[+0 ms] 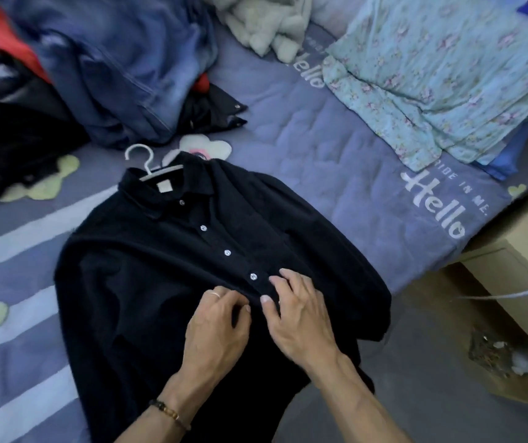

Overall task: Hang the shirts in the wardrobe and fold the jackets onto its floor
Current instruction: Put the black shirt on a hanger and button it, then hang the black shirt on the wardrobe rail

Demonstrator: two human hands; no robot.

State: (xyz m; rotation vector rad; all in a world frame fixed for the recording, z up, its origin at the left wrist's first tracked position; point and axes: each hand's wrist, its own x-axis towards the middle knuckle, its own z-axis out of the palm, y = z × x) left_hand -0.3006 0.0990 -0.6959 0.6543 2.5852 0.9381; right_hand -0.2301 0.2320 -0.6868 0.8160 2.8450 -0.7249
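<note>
A black button-up shirt (pixel 166 266) lies flat on the bed, front up, with a white hanger (pixel 147 164) inside its collar and the hook sticking out at the top. Three white buttons down the placket are fastened. My left hand (pixel 214 327) and my right hand (pixel 297 318) meet at the placket just below the lowest fastened button, each pinching the black fabric. A ring shows on my left hand and a bracelet on that wrist.
A pile of garments lies at the back left: a blue denim jacket (pixel 122 62), a black jacket (pixel 16 129) and something red. A floral light-blue blanket (pixel 441 78) covers the back right. The bed's edge and a wooden bedside unit (pixel 518 282) are at right.
</note>
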